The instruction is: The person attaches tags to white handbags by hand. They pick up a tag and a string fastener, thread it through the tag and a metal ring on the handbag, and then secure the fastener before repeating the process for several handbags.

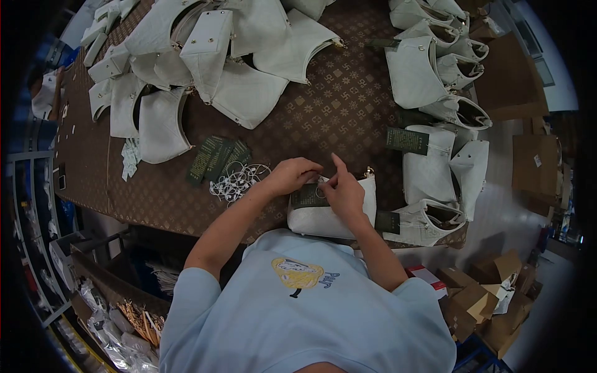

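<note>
A white handbag (336,222) stands upright on the table edge right before me. A dark green hang tag (307,196) lies against its side, with a thin white tag string (319,193) looped at the tag's end. My left hand (292,176) is over the bag's top rim, fingertips pinched together; what is between them is too small to make out. My right hand (346,194) is beside it, index finger raised and the other fingers closed at the string loop. Left of the bag lie a tangle of white tag strings (236,183) and several loose green tags (214,156).
White handbags (249,93) are heaped at the back left. More bags (429,158), some with green tags, line the table's right edge. Cardboard boxes (485,298) stand on the floor at right. Another person's arm (57,93) shows at far left.
</note>
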Demonstrator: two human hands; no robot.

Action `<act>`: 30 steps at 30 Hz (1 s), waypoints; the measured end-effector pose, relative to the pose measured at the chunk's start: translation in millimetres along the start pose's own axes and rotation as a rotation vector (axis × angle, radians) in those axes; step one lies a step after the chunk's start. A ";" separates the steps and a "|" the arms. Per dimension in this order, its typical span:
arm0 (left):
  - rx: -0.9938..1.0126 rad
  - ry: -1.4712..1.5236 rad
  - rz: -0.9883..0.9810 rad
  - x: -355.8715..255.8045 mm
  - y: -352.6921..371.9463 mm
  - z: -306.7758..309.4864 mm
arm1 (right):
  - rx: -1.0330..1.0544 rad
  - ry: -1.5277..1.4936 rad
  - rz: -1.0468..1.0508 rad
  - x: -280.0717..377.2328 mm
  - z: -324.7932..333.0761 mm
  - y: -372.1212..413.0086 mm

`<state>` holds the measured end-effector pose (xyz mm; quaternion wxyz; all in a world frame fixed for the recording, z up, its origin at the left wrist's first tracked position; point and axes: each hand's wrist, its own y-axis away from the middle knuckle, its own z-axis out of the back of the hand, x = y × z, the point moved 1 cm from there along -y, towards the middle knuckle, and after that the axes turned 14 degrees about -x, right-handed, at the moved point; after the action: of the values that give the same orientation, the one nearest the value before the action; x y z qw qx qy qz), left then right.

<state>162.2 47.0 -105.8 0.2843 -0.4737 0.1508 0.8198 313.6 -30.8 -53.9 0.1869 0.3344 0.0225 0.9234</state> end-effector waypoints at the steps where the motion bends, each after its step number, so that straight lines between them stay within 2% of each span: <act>1: 0.000 0.000 0.001 2.2 -2.4 -0.7 | -0.023 0.021 0.024 1.6 -0.5 -1.7; 4: 0.065 0.060 -0.059 6.0 -17.0 -1.3 | -0.018 0.035 0.047 0.7 -8.0 -6.2; 6: 0.273 0.135 0.165 3.3 -24.4 -0.9 | -0.022 0.051 0.051 1.3 -9.1 -6.8; 7: 0.272 0.137 0.165 -2.0 -25.8 0.7 | -0.026 0.067 0.048 0.8 -9.2 -6.4; 9: 0.313 0.160 0.444 -11.3 -27.8 3.6 | -0.031 0.065 0.059 -0.5 -10.4 -5.3; 16: 0.253 0.252 0.467 1.0 -29.6 -12.1 | -0.065 0.025 0.100 -7.9 -16.0 -4.5; 18: 0.196 0.233 0.404 -2.4 -28.4 -11.0 | -0.077 0.025 0.104 -10.0 -17.2 -4.2; 21: 0.217 0.192 0.344 -4.0 -28.8 -8.9 | -0.078 0.025 0.106 -10.0 -19.0 -3.4; 25: 0.204 0.154 0.351 -2.6 -28.3 -13.7 | -0.056 0.045 0.103 -9.3 -17.6 -2.8; 28: 0.153 0.241 0.386 -4.3 -23.3 -11.2 | -0.040 0.006 0.089 -8.1 -12.0 -3.0; 30: 0.113 0.448 0.439 -6.2 -19.9 -7.7 | -0.046 0.001 0.097 -8.9 -13.3 -2.7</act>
<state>182.0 56.8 -104.0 0.0862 -0.5821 0.3536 0.7271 312.5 -30.5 -70.1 0.1495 0.3301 -0.0148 0.9319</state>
